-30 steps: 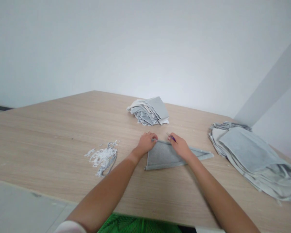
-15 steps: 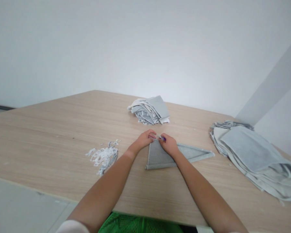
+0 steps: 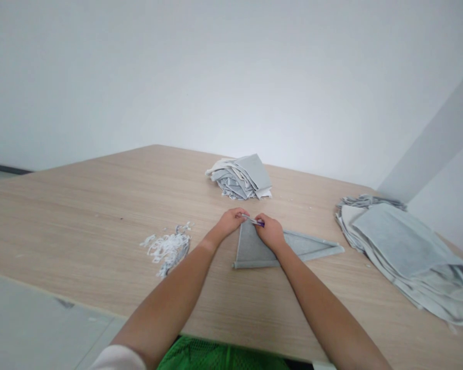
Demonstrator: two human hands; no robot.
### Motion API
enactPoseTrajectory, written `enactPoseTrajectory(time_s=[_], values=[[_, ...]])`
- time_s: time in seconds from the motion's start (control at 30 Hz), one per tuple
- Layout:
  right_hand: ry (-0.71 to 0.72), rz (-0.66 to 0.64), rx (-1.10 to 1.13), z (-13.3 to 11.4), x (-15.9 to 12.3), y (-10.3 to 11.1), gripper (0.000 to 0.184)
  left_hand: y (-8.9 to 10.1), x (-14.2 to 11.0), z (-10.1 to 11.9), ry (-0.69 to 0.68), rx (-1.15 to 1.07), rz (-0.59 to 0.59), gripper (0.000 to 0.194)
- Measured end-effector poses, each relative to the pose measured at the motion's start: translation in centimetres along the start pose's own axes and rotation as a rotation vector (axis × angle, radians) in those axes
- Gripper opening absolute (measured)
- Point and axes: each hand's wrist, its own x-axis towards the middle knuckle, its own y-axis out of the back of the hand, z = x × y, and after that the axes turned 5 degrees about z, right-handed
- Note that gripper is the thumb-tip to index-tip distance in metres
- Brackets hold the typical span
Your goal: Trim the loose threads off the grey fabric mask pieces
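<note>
A folded grey fabric piece [image 3: 251, 246], long and tapering to a point on the right, lies on the table under my hands. My left hand [image 3: 233, 220] is closed, its fingertips pinching the cloth's upper left corner. Closed around a small purple-handled tool [image 3: 260, 223], my right hand [image 3: 269, 229] rests over the cloth. The tool looks like thread snips; its slim silvery end points left, at the pinched corner close to my left fingertips. Most of its handle is hidden in my right hand.
A pile of white thread scraps [image 3: 168, 250] lies left of my left forearm. Beyond my hands sits a heap of folded grey cloth [image 3: 241, 177]. More grey fabric pieces [image 3: 399, 239] are stacked at the right. The wooden table [image 3: 81, 205] meets a white wall behind.
The silvery end of the tool now lies in line toward my left fingertips, and both hands have shifted only slightly. The whole view has moved a little.
</note>
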Motion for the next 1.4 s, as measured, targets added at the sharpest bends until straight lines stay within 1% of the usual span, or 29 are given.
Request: enactPoseTrajectory(time_s=[0.13,0.27,0.43,0.5,0.63,0.77,0.83,0.9,1.0,1.07,1.17,1.27,1.4], values=[[0.007,0.004,0.030,-0.2,0.0,-0.1,0.022,-0.1,0.1,0.2,0.007,-0.049,0.014,0.033],[0.033,0.022,0.080,0.0,0.0,0.0,0.017,-0.2,0.1,0.3,-0.048,-0.034,0.027,0.039],[0.030,0.020,0.171,0.4,0.2,-0.1,0.020,-0.1,-0.1,0.6,-0.060,-0.119,-0.032,0.039],[0.022,0.020,0.191,0.5,0.3,-0.1,0.022,0.0,-0.2,0.9,-0.058,-0.140,-0.037,0.039],[-0.003,0.041,0.223,0.3,0.2,-0.2,0.022,0.1,-0.3,1.3,-0.062,-0.108,-0.023,0.038],[-0.030,0.086,0.256,-0.1,0.3,-0.2,0.020,-0.3,-0.1,1.2,-0.092,-0.099,0.020,0.040],[-0.031,0.101,0.310,-0.1,0.4,-0.2,0.023,-0.7,0.0,1.2,-0.082,-0.125,0.032,0.038],[-0.022,0.103,0.379,-0.2,0.5,-0.2,0.030,-1.1,0.0,1.3,-0.068,-0.167,0.055,0.036],[-0.018,0.130,0.468,-0.2,0.7,-0.2,0.039,-1.8,-0.3,1.9,-0.047,-0.253,0.117,0.035],[-0.029,0.153,0.512,-0.2,0.7,-0.2,0.043,-2.4,-0.6,2.4,-0.008,-0.325,0.152,0.037],[-0.040,0.164,0.552,-0.2,0.8,-0.3,0.046,-3.2,-1.2,3.0,0.069,-0.427,0.174,0.042],[-0.043,0.187,0.548,-0.1,0.8,-0.3,0.045,-3.7,-1.5,3.3,0.102,-0.454,0.188,0.042],[-0.094,0.247,0.523,-0.3,0.7,-0.2,0.035,-3.8,-1.5,3.4,0.098,-0.420,0.208,0.037]])
